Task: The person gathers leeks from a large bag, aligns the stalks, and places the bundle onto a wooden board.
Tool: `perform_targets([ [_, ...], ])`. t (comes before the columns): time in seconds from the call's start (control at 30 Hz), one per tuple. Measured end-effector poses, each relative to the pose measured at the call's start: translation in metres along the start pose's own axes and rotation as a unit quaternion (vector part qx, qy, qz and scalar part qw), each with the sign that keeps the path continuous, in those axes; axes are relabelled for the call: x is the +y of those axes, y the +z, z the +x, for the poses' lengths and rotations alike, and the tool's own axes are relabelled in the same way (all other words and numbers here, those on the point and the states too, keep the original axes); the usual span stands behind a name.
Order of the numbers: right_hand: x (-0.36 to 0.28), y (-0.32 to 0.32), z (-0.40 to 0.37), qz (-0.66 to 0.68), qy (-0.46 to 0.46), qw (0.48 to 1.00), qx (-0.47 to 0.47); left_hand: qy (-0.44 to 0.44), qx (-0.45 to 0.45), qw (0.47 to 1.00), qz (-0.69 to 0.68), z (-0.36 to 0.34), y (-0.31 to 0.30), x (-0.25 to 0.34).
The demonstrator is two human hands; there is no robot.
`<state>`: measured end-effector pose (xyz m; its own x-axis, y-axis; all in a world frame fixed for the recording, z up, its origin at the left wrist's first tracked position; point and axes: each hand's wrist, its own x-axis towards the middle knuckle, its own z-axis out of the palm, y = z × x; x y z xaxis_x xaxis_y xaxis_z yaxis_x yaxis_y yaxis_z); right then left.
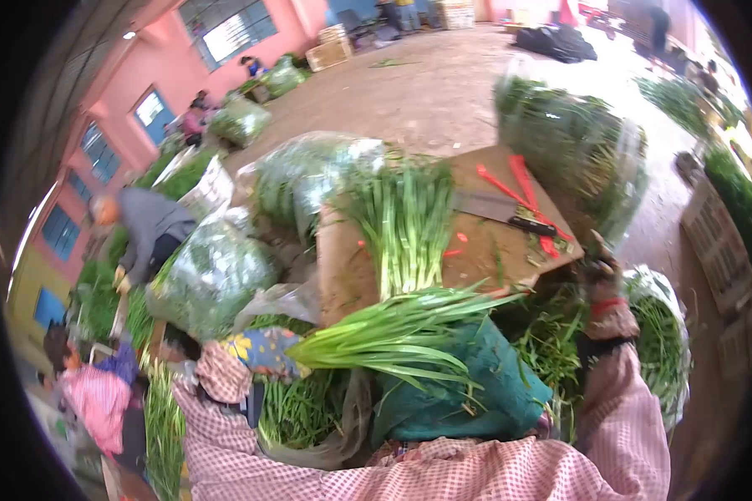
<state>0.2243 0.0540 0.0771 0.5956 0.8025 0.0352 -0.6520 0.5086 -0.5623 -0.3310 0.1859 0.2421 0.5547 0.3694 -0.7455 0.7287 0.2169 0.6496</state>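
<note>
My left hand [263,351], in a blue flowered glove, is closed around the base of a bunch of garlic chives [384,334]. Its leaves fan out to the right over a teal cloth [468,388] on my lap. Another bunch of chives [405,221] lies on the brown board [342,280] before me. A broad-bladed knife [489,205] with a dark handle rests there beside red ties [522,179]. My right hand [600,271] is just off the board's right corner, apart from the chives; its fingers are blurred.
Clear plastic bags of greens [217,271] stand to the left, behind the board and at right, where one large bag [572,150] is upright. Loose greens [305,409] lie by my knees. A person in grey [150,225] bends at left, near another in pink check [100,401].
</note>
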Motion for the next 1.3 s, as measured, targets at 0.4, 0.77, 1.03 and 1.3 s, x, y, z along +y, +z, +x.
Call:
perform_targets([
  [0.4, 0.019, -0.027, -0.106, -0.057, 0.205, 0.972, 0.100, 0.010, 0.033, 0.998, -0.053, -0.036, -0.015, 0.048],
  [0.77, 0.028, -0.018, -0.120, -0.085, 0.243, 0.959, 0.119, 0.408, -0.032, 0.865, -0.291, 0.037, -0.052, 0.148],
  [1.03, 0.044, -0.028, -0.144, -0.125, 0.283, 0.934, 0.178, 0.210, 0.041, 0.824, -0.525, 0.250, -0.010, 0.081],
  [1.3, 0.072, -0.001, -0.136, -0.129, 0.320, 0.932, 0.109, 0.139, 0.059, 0.815, -0.560, 0.265, 0.000, 0.049],
])
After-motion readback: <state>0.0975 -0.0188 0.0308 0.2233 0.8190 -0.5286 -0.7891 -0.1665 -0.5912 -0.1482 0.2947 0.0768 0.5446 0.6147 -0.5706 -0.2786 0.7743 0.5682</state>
